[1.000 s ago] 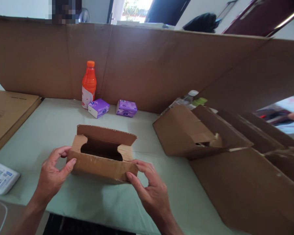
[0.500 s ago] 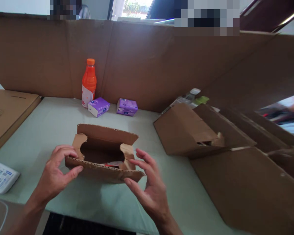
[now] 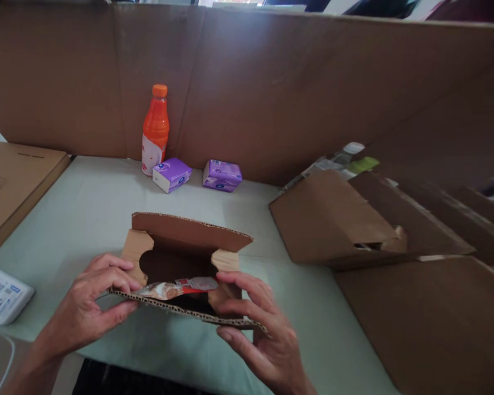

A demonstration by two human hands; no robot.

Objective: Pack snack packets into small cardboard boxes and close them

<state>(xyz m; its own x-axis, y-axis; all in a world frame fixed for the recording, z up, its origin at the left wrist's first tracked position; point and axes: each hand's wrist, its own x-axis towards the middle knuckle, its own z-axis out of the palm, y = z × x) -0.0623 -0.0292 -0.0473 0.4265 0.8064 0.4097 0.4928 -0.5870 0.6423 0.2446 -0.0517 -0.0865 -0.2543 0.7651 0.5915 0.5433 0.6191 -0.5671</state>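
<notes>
A small open cardboard box [image 3: 191, 230] sits in front of me on the pale green cloth, its far flap standing up and two notched side flaps showing. My left hand [image 3: 96, 299] grips its near left corner, thumb outside and fingers over the edge. At the near right corner, my right hand [image 3: 259, 321] pinches the near flap between thumb and fingers. Inside, close to the near wall, lies a shiny packet [image 3: 175, 288] in red, white and brown; its lower part is hidden.
An orange bottle [image 3: 156, 129] stands at the back beside two purple tissue packs [image 3: 172, 174]. Larger cardboard boxes [image 3: 329, 214] fill the right, with a clear bottle [image 3: 349, 152] behind. A white device [image 3: 6, 295] and a flat carton [image 3: 20, 181] are at left. A cardboard wall [image 3: 271, 93] closes the back.
The small box's opening has tipped toward me, so more of the packet shows. My right hand has closed onto its near right corner. The view has tilted down.
</notes>
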